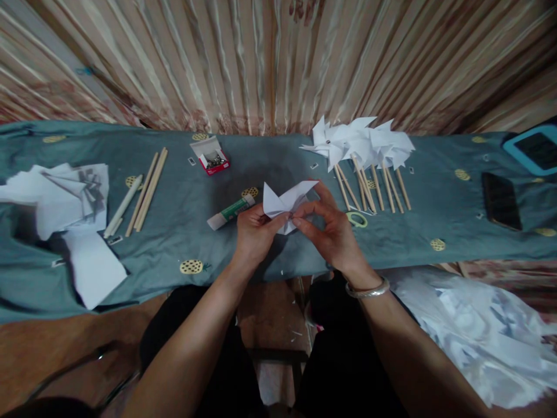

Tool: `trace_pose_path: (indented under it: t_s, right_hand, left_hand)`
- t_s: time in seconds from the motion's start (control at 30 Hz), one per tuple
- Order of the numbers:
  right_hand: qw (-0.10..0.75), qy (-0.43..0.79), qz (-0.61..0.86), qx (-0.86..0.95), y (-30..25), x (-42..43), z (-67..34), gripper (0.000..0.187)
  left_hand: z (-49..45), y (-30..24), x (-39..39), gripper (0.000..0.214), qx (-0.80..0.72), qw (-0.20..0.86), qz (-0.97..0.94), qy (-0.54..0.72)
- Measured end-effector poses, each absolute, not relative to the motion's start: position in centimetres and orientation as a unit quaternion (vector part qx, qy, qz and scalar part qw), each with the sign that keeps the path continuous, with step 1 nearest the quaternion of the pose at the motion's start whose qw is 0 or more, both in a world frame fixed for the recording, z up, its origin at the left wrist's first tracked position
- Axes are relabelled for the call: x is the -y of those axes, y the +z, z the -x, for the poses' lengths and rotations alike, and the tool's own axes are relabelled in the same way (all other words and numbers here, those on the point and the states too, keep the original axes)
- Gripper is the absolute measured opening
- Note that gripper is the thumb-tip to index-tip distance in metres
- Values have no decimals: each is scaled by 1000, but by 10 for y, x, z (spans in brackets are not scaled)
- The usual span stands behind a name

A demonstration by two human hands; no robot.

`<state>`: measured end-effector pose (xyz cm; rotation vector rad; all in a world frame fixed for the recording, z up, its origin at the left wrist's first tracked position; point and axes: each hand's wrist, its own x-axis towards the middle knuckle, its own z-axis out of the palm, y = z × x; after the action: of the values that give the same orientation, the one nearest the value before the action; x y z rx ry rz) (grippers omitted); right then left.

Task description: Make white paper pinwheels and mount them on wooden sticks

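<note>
A white folded paper pinwheel (285,200) is held just above the front of a table covered with a teal cloth (183,191). My left hand (255,229) pinches its lower left side. My right hand (331,229) pinches its centre from the right, with a silver bangle on the wrist. A glue stick (230,211) lies just left of my left hand. Green-handled scissors (357,219) lie beside my right hand.
Finished paper pinwheels on wooden sticks (365,151) are heaped at the back right. A red box of pins (211,155) sits behind. Loose wooden sticks (148,188) and white paper sheets (65,203) lie left. A dark phone (500,200) and a blue-framed tablet (537,150) lie right.
</note>
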<state>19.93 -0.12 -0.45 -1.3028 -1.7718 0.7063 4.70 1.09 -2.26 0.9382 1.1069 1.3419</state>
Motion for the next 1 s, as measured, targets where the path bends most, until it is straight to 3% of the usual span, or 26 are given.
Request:
trace_pose_path:
  t_s: [0.7,1.0]
  right_hand:
    - [425,314,517,673,-10,0,-202,10]
    - [443,321,506,667,-11,-1,-201,4]
  left_hand:
    - [-46,-23,-11,13,-467,533,-423,564]
    - [-45,-25,-11,12,-463,530,-429,567]
